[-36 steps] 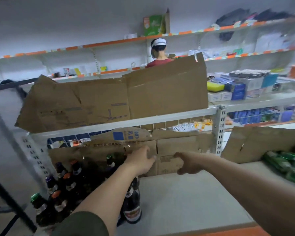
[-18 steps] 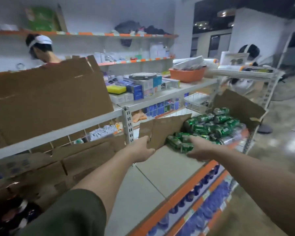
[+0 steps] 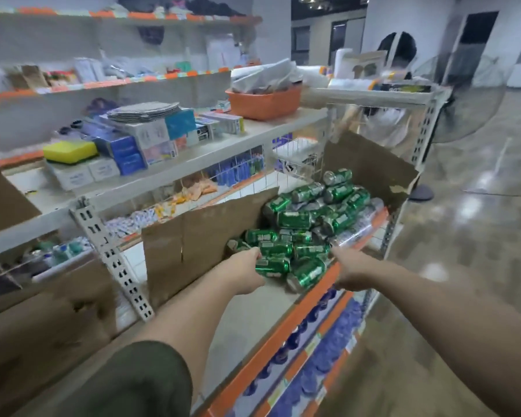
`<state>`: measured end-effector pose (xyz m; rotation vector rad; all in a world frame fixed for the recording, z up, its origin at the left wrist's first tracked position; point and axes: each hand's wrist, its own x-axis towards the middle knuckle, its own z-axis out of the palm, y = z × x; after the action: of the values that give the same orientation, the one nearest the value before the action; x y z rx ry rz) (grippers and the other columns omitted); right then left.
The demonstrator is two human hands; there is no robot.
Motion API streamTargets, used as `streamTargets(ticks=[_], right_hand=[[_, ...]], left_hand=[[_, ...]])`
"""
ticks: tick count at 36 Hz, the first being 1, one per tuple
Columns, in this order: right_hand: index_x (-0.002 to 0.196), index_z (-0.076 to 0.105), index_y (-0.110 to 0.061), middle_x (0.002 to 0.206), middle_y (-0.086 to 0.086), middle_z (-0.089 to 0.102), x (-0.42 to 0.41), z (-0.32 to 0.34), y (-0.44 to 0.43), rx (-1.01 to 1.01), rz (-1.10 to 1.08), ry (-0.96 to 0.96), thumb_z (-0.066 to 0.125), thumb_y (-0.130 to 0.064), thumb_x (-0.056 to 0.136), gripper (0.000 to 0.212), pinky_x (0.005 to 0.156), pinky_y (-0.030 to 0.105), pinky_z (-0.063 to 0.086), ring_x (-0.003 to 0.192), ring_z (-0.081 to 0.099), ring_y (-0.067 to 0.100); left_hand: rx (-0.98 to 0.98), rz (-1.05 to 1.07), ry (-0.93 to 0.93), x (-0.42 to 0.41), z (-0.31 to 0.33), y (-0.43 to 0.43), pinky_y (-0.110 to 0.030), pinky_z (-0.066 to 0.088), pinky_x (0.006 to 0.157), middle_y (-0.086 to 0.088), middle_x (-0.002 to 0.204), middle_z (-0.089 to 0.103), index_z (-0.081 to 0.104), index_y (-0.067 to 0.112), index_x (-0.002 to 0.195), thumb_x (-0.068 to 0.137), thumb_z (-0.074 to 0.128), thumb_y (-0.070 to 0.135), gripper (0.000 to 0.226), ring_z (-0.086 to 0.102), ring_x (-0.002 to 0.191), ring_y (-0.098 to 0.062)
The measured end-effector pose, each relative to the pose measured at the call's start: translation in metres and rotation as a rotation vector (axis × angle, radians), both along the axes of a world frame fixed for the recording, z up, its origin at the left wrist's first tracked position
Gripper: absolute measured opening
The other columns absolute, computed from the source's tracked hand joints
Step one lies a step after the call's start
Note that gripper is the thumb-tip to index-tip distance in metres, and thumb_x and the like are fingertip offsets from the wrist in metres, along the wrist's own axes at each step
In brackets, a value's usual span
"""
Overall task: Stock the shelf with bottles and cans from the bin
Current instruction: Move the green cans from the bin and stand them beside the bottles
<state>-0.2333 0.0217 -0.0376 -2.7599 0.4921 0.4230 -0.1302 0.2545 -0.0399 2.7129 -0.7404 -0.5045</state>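
A heap of green cans (image 3: pixel 310 224) lies on the grey shelf board (image 3: pixel 253 314), between a cardboard divider (image 3: pixel 199 239) on the left and a cardboard sheet (image 3: pixel 370 170) on the right. My left hand (image 3: pixel 247 270) is at the heap's near left corner, its fingers curled round the end of a green can (image 3: pixel 272 266). My right hand (image 3: pixel 352 267) is at the near right corner, just beside another green can (image 3: pixel 307 275). Its fingers are hidden behind the back of the hand. No bottles show in this view.
The shelf's orange front edge (image 3: pixel 286 329) runs below my hands, with blue goods on the tiers beneath. An upper shelf carries boxes, a yellow sponge (image 3: pixel 69 150) and an orange basin (image 3: pixel 265 103). A person (image 3: pixel 394 85) stands behind the rack's right end. Glossy floor lies to the right.
The view swung right from the dark bottles to the can heap. Both hands left the cardboard and moved onto the near cans; the left hand now grips one.
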Motion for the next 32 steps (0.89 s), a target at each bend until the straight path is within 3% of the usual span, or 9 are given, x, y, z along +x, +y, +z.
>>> streamTargets(ticks=[2,5,9,15,21,23,25,29,32], right_hand=[[0.146,0.033,-0.011,0.122,0.008,0.059,0.021,-0.009,-0.014,-0.019,0.058,0.013,0.073,-0.017,0.083,0.075,0.077,0.036,0.059,0.092,0.064,0.019],[0.148,0.030,-0.013,0.121,0.006,0.057,0.051,-0.024,-0.029,-0.015,0.119,0.032,0.069,-0.009,0.084,0.075,0.060,0.025,0.054,0.089,0.064,0.018],[0.154,0.023,-0.014,0.143,0.008,0.048,0.081,-0.044,-0.036,-0.036,0.185,0.092,0.065,-0.004,0.086,0.081,0.070,0.024,0.056,0.099,0.062,0.018],[0.154,0.023,-0.017,0.147,0.008,0.044,0.116,-0.074,-0.043,-0.069,0.296,0.162,0.062,0.002,0.081,0.085,0.084,0.031,0.058,0.114,0.057,0.022],[0.141,0.042,-0.008,0.144,0.014,0.041,0.136,-0.092,-0.049,-0.319,0.493,0.243,0.072,-0.018,0.085,0.064,0.107,0.046,0.044,0.133,0.038,0.033],[0.133,0.052,-0.009,0.144,0.017,0.039,0.146,-0.097,-0.054,-0.358,0.575,0.276,0.075,-0.023,0.084,0.056,0.106,0.046,0.044,0.132,0.038,0.035],[0.131,0.055,-0.010,0.143,0.018,0.042,0.157,-0.105,-0.058,-0.402,0.668,0.307,0.080,-0.032,0.080,0.061,0.104,0.047,0.045,0.130,0.040,0.035],[0.131,0.058,-0.012,0.143,0.017,0.042,0.178,-0.115,-0.065,-0.433,0.827,0.291,0.086,-0.043,0.069,0.074,0.106,0.048,0.043,0.133,0.038,0.037],[0.128,0.060,-0.013,0.135,0.014,0.049,0.189,-0.107,-0.071,-0.402,0.917,0.328,0.083,-0.051,0.070,0.073,0.103,0.046,0.046,0.128,0.043,0.035]], left_hand=[[0.003,0.031,0.006,0.012,-0.009,-0.017,-0.032,0.048,0.083,-0.004,0.138,0.057,0.044,0.019,0.144,0.094,0.063,0.029,0.054,0.059,0.113,-0.024],[0.023,0.065,0.024,0.024,-0.023,-0.038,-0.038,0.051,0.094,-0.006,0.140,0.056,0.043,0.018,0.144,0.095,0.062,0.029,0.053,0.058,0.120,-0.027],[0.067,0.087,0.044,0.034,-0.043,-0.054,-0.045,0.052,0.099,-0.007,0.141,0.056,0.042,0.021,0.144,0.093,0.064,0.029,0.056,0.059,0.121,-0.029],[0.051,0.120,0.096,0.063,-0.055,-0.064,-0.039,0.052,0.095,-0.010,0.135,0.060,0.045,0.018,0.139,0.092,0.062,0.024,0.051,0.060,0.118,-0.031],[0.095,0.088,0.126,0.094,-0.085,-0.088,-0.045,0.056,0.093,-0.007,0.128,0.062,0.041,0.025,0.144,0.092,0.064,0.018,0.057,0.064,0.108,-0.027],[0.168,0.056,0.138,0.103,-0.093,-0.098,-0.051,0.047,0.107,-0.011,0.151,0.045,0.028,0.028,0.155,0.094,0.060,0.012,0.071,0.052,0.131,-0.036],[0.274,0.004,0.122,0.110,-0.101,-0.108,-0.055,0.028,0.121,-0.007,0.167,0.023,0.016,0.031,0.161,0.096,0.058,0.011,0.080,0.025,0.151,-0.039],[0.463,-0.163,-0.030,0.118,-0.105,-0.122,-0.054,0.026,0.118,-0.006,0.162,0.028,0.027,0.030,0.156,0.088,0.074,0.032,0.082,0.023,0.149,-0.036],[0.490,-0.209,-0.050,0.123,-0.102,-0.132,-0.049,0.026,0.119,-0.010,0.161,0.030,0.032,0.028,0.155,0.094,0.069,0.031,0.071,0.024,0.150,-0.035]])
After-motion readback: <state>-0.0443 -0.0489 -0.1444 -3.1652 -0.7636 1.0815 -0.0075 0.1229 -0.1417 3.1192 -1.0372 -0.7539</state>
